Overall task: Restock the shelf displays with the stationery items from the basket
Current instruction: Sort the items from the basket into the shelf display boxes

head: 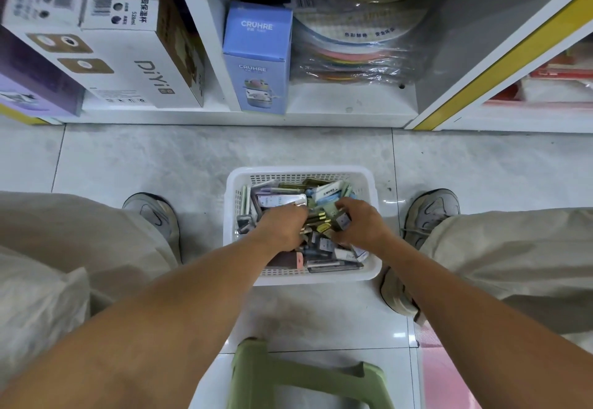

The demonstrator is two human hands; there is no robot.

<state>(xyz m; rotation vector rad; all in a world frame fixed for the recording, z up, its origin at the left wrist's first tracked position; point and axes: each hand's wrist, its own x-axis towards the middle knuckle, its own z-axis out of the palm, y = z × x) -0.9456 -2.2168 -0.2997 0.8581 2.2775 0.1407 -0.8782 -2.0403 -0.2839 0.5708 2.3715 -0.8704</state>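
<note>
A white plastic basket (234, 184) sits on the floor between my feet, packed with several small stationery items (324, 195) such as boxed erasers and flat packs. Both hands are down inside it. My left hand (280, 229) has its fingers curled into the pile near the middle; what it grips is hidden under the hand. My right hand (362, 224) is closed around a small dark packet (342, 221) at the right of the pile. The bottom shelf (349, 103) stands just beyond the basket.
The shelf holds white DiYi boxes (141, 65) at left, a blue CRUHRE box (256, 55) in the middle and bagged coloured paper discs (356, 42) to its right. A green stool (308, 376) is under me. My shoes (154, 213) flank the basket on grey tiles.
</note>
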